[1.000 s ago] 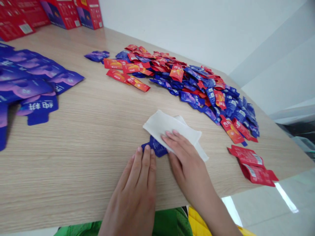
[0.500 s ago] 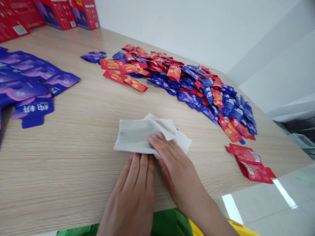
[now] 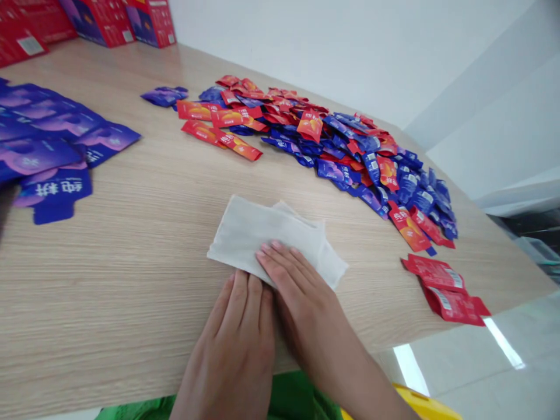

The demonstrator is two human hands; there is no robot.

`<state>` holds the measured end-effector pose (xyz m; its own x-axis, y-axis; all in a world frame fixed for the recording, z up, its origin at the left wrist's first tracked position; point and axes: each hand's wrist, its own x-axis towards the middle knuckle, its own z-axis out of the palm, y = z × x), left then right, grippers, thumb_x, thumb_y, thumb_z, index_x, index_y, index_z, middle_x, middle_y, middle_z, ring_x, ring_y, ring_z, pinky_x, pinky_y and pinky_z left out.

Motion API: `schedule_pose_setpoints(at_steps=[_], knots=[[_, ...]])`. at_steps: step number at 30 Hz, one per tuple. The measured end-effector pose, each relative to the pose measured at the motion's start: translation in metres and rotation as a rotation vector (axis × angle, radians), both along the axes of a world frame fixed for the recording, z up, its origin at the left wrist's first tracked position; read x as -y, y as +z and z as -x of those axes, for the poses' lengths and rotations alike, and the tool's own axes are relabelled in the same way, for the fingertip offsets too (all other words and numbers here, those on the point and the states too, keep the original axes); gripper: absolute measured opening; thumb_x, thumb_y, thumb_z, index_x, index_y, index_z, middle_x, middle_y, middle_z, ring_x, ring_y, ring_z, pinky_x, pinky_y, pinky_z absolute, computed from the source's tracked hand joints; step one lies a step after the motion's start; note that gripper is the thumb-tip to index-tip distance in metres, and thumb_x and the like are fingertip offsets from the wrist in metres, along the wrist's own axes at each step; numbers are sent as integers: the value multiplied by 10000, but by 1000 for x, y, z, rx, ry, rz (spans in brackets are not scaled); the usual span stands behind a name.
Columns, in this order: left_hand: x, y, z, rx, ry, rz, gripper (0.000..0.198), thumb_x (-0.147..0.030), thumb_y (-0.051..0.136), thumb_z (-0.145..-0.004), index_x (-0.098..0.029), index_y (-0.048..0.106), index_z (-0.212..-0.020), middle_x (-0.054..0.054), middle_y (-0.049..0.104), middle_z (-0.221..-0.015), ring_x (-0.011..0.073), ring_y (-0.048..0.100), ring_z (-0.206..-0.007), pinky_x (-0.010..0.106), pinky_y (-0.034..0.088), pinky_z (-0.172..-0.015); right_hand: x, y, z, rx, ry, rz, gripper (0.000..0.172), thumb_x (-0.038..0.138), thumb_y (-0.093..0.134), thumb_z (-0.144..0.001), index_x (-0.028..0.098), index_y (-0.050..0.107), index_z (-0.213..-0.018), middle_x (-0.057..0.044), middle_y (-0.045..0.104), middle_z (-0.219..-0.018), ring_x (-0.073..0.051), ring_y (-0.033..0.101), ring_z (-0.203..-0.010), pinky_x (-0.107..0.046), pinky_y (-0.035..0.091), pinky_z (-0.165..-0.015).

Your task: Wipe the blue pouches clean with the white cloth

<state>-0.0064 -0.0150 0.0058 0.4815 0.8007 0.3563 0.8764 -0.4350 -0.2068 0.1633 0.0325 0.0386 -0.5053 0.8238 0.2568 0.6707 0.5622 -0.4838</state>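
A folded white cloth (image 3: 262, 230) lies on the wooden table in front of me, its layers slightly fanned out to the right. My right hand (image 3: 301, 286) rests on it, open, with the fingers stretched flat over the near part of the cloth. Just below the cloth's near edge, my left hand (image 3: 238, 338) lies open on the table. Its fingers are straight and close together, and the fingertips touch or slip just under that edge; I cannot tell which. The right thumb is hidden behind the hand.
Red and blue sachets (image 3: 332, 146) are heaped along the back of the wooden table (image 3: 131, 291). Two red packets (image 3: 446, 291) lie near the right edge. Flat blue-purple cartons (image 3: 56, 134) overlap at the left. Red boxes (image 3: 105, 23) stand behind them against the wall.
The cloth has turned a little, and its raised top flap now lies flat. My right hand has shifted slightly left across it. The left hand has barely moved.
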Motion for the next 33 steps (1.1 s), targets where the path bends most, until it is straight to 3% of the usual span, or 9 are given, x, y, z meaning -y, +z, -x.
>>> schedule_pose_setpoints(at_steps=[2,9,11,16,18,22,25,30,33], knots=[[0,1,2,-9,-18,13,600,-230,394,-975,26,556,-1493,262,647,-1535,382,640,-1427,448,598,-1136,-6,-6,-9,53,-17,-4,628,42,383,-1065,255,517,-1641,-43,557,-1675,-189,454,-1602,-498,390,-1345],[6,10,-1,107,15,32,643,-162,398,-917,33,539,-1513,222,617,-1587,353,611,-1463,419,566,-1171,-21,-9,-73,38,-452,-42,465,299,443,-1137,172,620,-1548,-133,616,-1610,-293,561,-1528,-594,434,-1297],[6,10,-3,138,34,46,657,-129,395,-887,21,547,-1508,207,622,-1588,339,608,-1466,410,543,-1189,-13,-4,-56,-46,-407,-22,467,274,445,-1141,220,580,-1585,-84,591,-1642,-247,524,-1558,-530,446,-1301],[3,7,-4,125,32,45,648,-104,411,-840,11,590,-1451,218,684,-1506,345,639,-1428,427,539,-1181,0,-3,-9,22,32,1,628,37,365,-1071,236,481,-1655,-21,510,-1710,-147,400,-1627,-437,368,-1356],[2,7,-3,115,29,47,667,-106,418,-835,6,573,-1474,210,668,-1532,344,631,-1439,422,544,-1173,-4,-8,-20,71,-8,-10,629,26,365,-1060,228,512,-1638,-38,529,-1695,-168,419,-1620,-474,362,-1360],[3,8,-2,122,23,39,690,-117,419,-843,21,540,-1508,206,621,-1589,349,604,-1469,420,543,-1176,-17,-16,-73,102,-311,-61,511,180,442,-1102,200,578,-1595,-117,563,-1660,-274,520,-1561,-582,420,-1313],[5,8,-4,131,36,28,683,-115,419,-844,20,550,-1501,200,632,-1579,346,608,-1465,416,537,-1184,-17,-12,-80,67,-406,-63,484,246,447,-1125,188,584,-1585,-128,594,-1632,-284,552,-1536,-578,455,-1288],[3,7,-5,109,46,19,664,-107,414,-831,23,574,-1462,212,676,-1521,342,636,-1433,420,533,-1183,-4,-4,-23,-7,-53,-37,625,53,388,-1071,239,466,-1663,-28,506,-1714,-155,409,-1623,-437,388,-1343],[3,5,-2,95,36,20,682,-115,425,-824,23,551,-1480,217,669,-1528,343,637,-1431,416,540,-1171,-7,-6,-22,63,28,-11,676,-4,357,-1036,238,481,-1655,-21,514,-1708,-151,387,-1634,-465,337,-1369]])
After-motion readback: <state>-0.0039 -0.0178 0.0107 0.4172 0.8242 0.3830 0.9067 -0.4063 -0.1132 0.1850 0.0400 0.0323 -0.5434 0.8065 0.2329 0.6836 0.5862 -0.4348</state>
